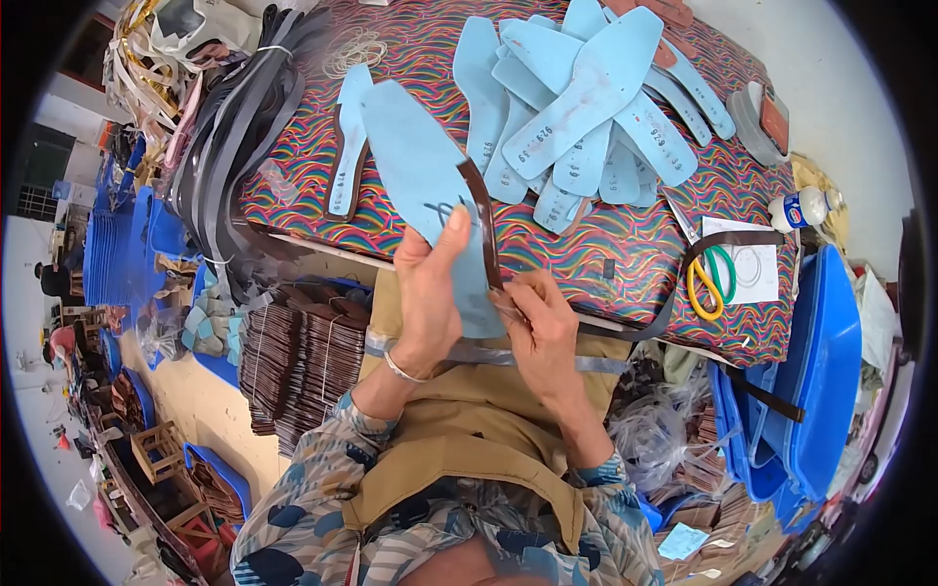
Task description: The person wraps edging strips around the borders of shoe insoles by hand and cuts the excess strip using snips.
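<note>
A light blue insole-shaped piece [415, 156] is held over the table's front edge, with pen marks near its middle. My left hand [435, 288] grips it from the left, thumb on top. Along its right edge runs a dark brown strip [481, 220], whose lower end my right hand [537, 327] pinches against the piece. Left of it on the table lies a narrower blue piece [349, 146] with brown edging. A heap of blue insole shapes [586, 107], some with printed numbers, lies beyond my hands.
On the table's right are scissors [705, 278] with yellow and green handles, white paper [757, 269] and a white bottle [803, 208]. Dark strips [234, 146] hang at the left. Bundled brown pieces [308, 361] stand below; blue bins [811, 371] are at the right.
</note>
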Demonstrator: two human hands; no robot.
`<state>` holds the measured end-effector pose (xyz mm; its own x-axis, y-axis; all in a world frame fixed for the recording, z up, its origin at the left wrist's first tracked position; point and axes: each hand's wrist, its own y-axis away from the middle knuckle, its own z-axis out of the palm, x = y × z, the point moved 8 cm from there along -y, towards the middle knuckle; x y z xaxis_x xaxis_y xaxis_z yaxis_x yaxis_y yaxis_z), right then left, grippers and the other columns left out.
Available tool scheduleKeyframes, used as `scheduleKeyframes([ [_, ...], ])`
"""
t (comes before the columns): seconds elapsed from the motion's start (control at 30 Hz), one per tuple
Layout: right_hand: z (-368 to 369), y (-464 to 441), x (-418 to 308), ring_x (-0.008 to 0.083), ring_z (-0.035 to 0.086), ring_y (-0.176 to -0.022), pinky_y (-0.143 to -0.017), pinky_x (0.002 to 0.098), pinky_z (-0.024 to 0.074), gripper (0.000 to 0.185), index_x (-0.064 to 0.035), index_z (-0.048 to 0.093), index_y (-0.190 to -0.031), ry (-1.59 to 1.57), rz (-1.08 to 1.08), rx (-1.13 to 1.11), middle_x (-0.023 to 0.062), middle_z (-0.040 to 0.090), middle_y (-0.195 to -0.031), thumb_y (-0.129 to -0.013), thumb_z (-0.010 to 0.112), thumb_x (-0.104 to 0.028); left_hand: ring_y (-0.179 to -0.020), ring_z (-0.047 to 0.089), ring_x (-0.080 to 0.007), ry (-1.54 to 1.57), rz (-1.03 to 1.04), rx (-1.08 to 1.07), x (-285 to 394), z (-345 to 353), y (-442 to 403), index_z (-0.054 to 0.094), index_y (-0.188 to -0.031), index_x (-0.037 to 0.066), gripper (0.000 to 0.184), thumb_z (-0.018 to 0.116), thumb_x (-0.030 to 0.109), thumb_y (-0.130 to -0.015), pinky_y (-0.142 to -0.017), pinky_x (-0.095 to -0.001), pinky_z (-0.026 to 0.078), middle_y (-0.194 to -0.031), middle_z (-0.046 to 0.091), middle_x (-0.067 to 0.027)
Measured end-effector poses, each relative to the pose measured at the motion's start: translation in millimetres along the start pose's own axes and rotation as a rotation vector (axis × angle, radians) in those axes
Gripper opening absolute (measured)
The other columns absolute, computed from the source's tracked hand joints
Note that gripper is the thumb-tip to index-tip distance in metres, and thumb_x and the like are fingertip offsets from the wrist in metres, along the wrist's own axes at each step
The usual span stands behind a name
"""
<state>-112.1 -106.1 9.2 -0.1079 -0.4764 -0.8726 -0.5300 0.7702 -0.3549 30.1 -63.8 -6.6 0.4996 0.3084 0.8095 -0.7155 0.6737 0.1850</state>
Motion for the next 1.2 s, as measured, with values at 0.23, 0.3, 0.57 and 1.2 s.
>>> scheduleKeyframes([
  [0.23,-10,-25,-9,0.0238,0.059,-0.066,-0.056,0.0311,0.046,0.014,0.0047,0.062,-0.094,-0.129,-0.042,-0.17,0.0117,0.056,-0.084,-0.081,0.066,0.003,-0.091,0.062,-0.0133,-0.096,-0.198,-0.261,2,21,0,0.062,-0.104,0.004,0.017,0.058,0.018,-0.096,-0.081,-0.0295,0.05,-0.093,0.068,-0.0062],
  [0.3,-7,-28,-13,0.0241,0.061,-0.068,-0.057,0.0309,0.0469,0.016,0.0048,0.062,-0.097,-0.139,-0.079,-0.195,0.0126,0.058,-0.087,-0.081,0.066,0.003,-0.088,0.065,-0.0201,-0.148,-0.126,-0.495,-1,35,4,0.061,-0.1,0.001,0.02,0.057,0.02,-0.096,-0.081,-0.0356,0.053,-0.091,0.067,-0.0104],
  [0.57,-10,6,-12,0.0266,0.065,-0.067,-0.058,0.0334,0.0501,0.038,-0.0014,0.06,-0.112,0.066,-0.083,-0.169,0.011,0.063,-0.078,-0.075,0.067,0.002,-0.072,0.067,-0.0254,0.083,-0.182,-0.316,20,21,-15,0.058,-0.1,-0.001,0.023,0.056,0.022,-0.097,-0.066,-0.0391,0.057,-0.079,0.065,-0.0093],
  [1.2,13,17,-13,0.0019,0.043,-0.054,-0.048,0.0207,0.0327,0.018,0.0068,0.06,-0.098,-0.58,0.314,0.041,0.0006,0.059,-0.064,-0.094,0.059,-0.011,-0.068,0.05,-0.0144,0.351,-0.068,-0.291,29,38,9,0.053,-0.106,0.006,0.017,0.053,0.021,-0.098,-0.064,-0.0328,0.044,-0.079,0.054,-0.0026],
])
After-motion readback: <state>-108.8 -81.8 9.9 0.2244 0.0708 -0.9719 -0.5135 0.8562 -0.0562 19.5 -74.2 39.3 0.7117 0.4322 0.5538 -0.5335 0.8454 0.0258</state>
